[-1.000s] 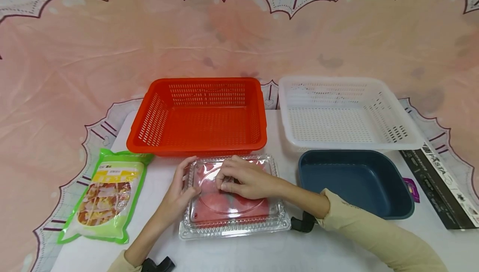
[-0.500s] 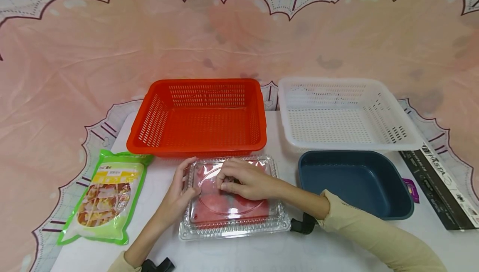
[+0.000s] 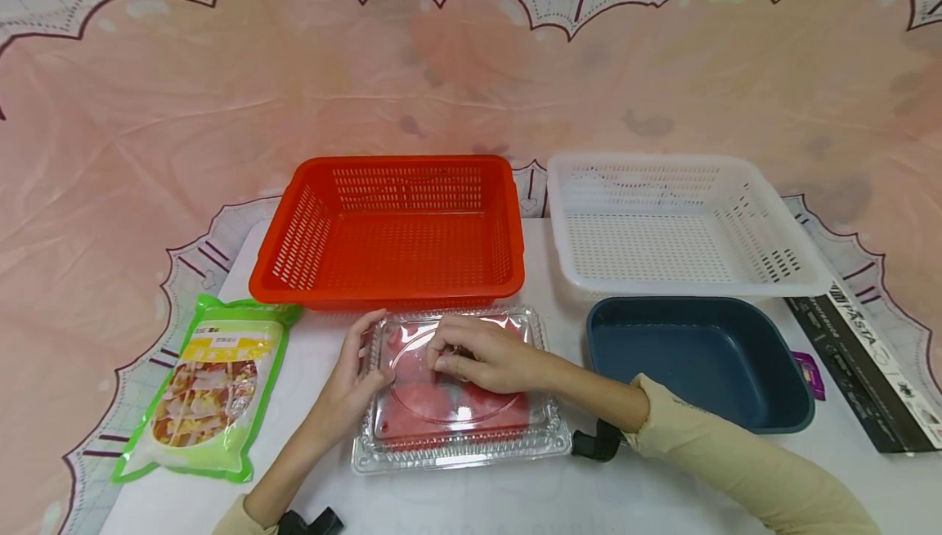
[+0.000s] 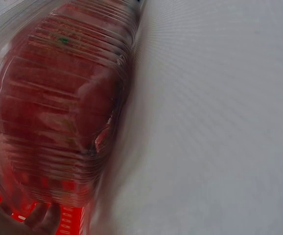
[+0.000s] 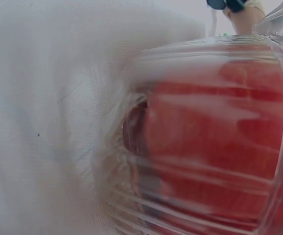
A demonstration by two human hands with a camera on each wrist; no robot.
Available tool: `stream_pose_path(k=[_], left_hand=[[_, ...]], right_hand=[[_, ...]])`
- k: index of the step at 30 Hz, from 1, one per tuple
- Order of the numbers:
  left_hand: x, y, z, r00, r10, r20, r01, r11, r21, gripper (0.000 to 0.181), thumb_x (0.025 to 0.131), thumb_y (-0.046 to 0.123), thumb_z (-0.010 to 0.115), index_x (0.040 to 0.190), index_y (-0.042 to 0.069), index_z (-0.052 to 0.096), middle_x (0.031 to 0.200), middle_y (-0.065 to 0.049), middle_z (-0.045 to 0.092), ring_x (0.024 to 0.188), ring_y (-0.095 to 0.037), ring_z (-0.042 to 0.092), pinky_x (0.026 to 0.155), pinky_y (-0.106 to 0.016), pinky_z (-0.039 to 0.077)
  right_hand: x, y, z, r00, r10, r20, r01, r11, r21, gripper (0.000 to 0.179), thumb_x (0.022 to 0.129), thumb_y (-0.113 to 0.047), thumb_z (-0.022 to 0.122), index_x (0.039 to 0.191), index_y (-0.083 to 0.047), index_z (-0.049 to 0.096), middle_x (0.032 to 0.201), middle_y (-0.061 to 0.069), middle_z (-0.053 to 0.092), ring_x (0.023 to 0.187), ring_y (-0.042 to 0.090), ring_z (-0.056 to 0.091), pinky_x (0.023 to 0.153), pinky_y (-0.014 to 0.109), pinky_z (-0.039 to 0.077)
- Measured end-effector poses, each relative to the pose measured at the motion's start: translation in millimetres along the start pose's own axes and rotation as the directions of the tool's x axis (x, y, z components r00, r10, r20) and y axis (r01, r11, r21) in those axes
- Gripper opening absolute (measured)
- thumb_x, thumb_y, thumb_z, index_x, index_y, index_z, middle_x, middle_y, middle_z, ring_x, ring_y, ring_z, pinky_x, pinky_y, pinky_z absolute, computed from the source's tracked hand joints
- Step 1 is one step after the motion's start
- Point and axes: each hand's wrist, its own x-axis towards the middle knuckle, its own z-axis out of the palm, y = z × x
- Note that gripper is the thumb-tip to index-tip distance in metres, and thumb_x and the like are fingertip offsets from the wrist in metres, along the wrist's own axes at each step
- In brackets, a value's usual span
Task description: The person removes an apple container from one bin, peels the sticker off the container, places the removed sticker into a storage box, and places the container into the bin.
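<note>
A clear plastic clamshell container [image 3: 459, 457] lies on the white table, its ribbed lid down over red contents. My left hand [image 3: 352, 384] holds its left side, thumb on the lid and fingers along the outer edge; some fingertips [image 4: 48, 215] show at the container's end in the left wrist view. On top of the lid rests my right hand [image 3: 489, 355], fingers loosely curled, thumb near the index finger, with nothing visible in its grasp. Red contents [image 5: 205, 132] and one dark piece [image 5: 135, 128] show through the plastic in the right wrist view.
Behind the container stands a red basket [image 3: 397, 294], with a white basket [image 3: 684, 281] to its right. A dark blue tub [image 3: 699, 363] sits under my right forearm. A green food bag [image 3: 206, 396] lies left; a black box [image 3: 854, 371] and a small purple packet [image 3: 809, 374] are right.
</note>
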Motion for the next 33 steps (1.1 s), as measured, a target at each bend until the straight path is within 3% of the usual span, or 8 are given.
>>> stream_pose_path(k=[11,20,27,33], left_hand=[[-0.8,1.0,-0.4,1.000,0.009,0.005,-0.009,1.000,-0.021,0.071,0.083,0.002,0.050,0.148,0.017,0.027,0.146,-0.013,0.036,0.127,-0.029,0.039,0.102,-0.059,0.037],[0.4,0.6,-0.4,1.000,-0.011,0.009,0.012,1.000,-0.025,0.072,0.081,0.000,0.049,0.148,0.017,0.026,0.145,-0.011,0.036,0.124,-0.023,0.038,0.104,-0.057,0.035],[0.4,-0.9,-0.1,1.000,-0.009,0.011,0.009,1.000,-0.027,0.072,0.081,0.002,0.049,0.148,0.015,0.026,0.146,-0.013,0.035,0.126,-0.026,0.037,0.105,-0.062,0.033],[-0.3,-0.5,-0.3,1.000,-0.010,0.008,0.010,1.000,-0.024,0.071,0.082,0.003,0.049,0.148,0.018,0.026,0.145,-0.012,0.036,0.124,-0.025,0.038,0.103,-0.059,0.036]], right_hand=[[-0.2,-0.7,-2.4,1.000,0.021,-0.005,-0.021,0.998,0.053,0.006,0.097,-0.014,0.056,0.097,-0.010,0.060,0.094,0.000,0.055,0.084,0.005,0.050,0.078,0.018,0.048],[-0.7,1.3,-1.1,0.999,-0.004,-0.032,0.008,0.994,0.113,0.005,0.096,-0.009,0.055,0.096,-0.008,0.060,0.094,0.002,0.053,0.083,0.005,0.049,0.077,0.018,0.048],[0.0,0.3,0.0,1.000,-0.003,-0.027,0.007,0.988,0.152,0.006,0.096,-0.009,0.055,0.094,-0.006,0.059,0.097,0.002,0.049,0.087,0.007,0.049,0.076,0.019,0.049],[0.2,1.2,-0.6,0.999,-0.033,-0.019,0.036,0.991,0.133,0.007,0.097,-0.011,0.054,0.097,-0.006,0.058,0.096,0.004,0.056,0.087,0.007,0.051,0.078,0.019,0.049]])
